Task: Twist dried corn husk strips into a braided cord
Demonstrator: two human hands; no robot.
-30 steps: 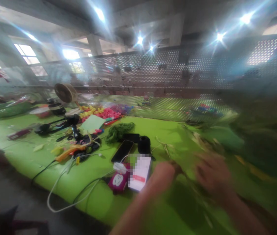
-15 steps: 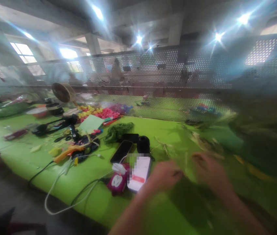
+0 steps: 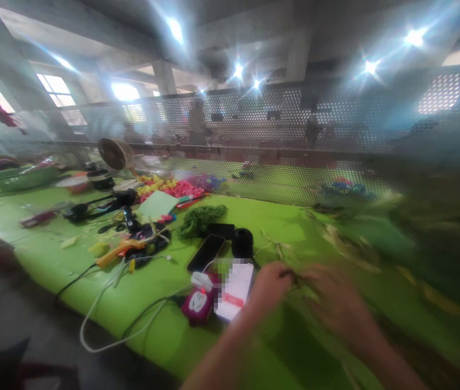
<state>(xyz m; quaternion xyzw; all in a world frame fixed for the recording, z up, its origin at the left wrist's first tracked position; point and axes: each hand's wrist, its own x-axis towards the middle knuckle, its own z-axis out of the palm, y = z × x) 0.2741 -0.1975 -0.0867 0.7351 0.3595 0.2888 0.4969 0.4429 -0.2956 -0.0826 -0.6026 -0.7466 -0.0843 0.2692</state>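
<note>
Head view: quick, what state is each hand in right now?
Left hand: closed, pinching a thin strand.
Right hand: beside the strand, too blurred to tell open or closed.

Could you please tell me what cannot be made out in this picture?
All in the head view:
- What the left hand and right hand hold: motion blur.
- Lit phone, upper left: hidden by pixelation.
- Shapes behind perforated screen: obscured by it.
- Forearms: cut by bottom edge.
</note>
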